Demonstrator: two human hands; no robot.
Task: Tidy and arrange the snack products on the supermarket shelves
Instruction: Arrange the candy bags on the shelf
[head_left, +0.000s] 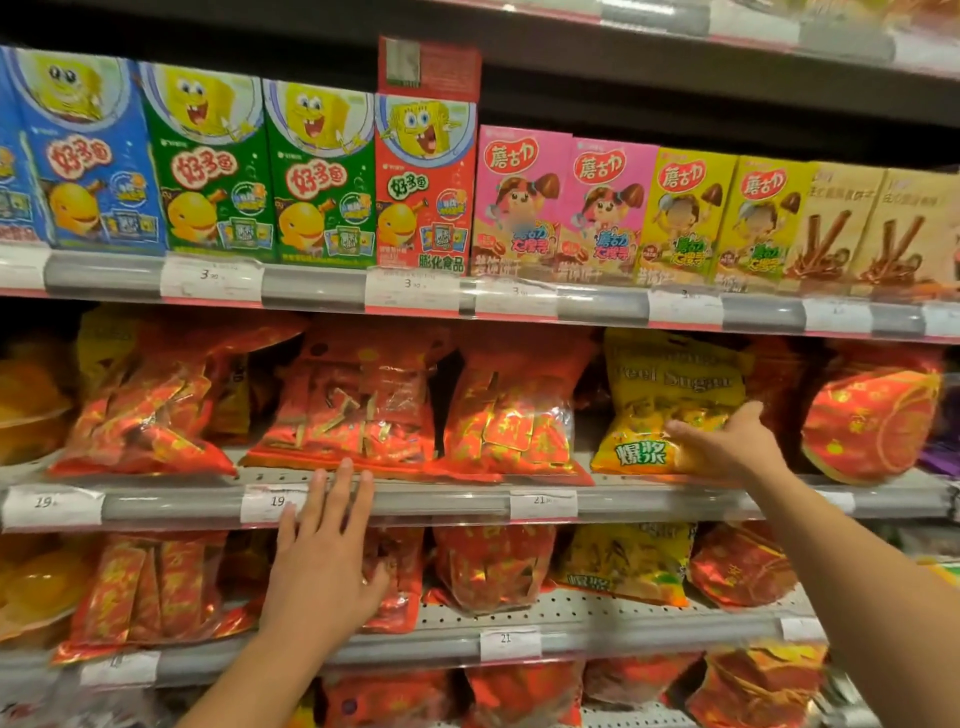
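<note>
A yellow candy bag (660, 400) stands on the middle shelf at the right. My right hand (732, 441) lies against its lower right side, fingers straight across the front, thumb up. My left hand (322, 556) is raised with straight fingers. Its fingertips reach the middle shelf's front rail (441, 501), just under a red candy bag (353, 410). Two more red bags (156, 410) (511, 415) lean on the same shelf.
The top shelf carries upright snack boxes in blue (88, 156), green (208, 171), red (423, 182), pink (519, 202), yellow (685, 218) and beige (841, 228). The lower shelf (571, 631) carries more red and yellow bags. Price tags line the rails.
</note>
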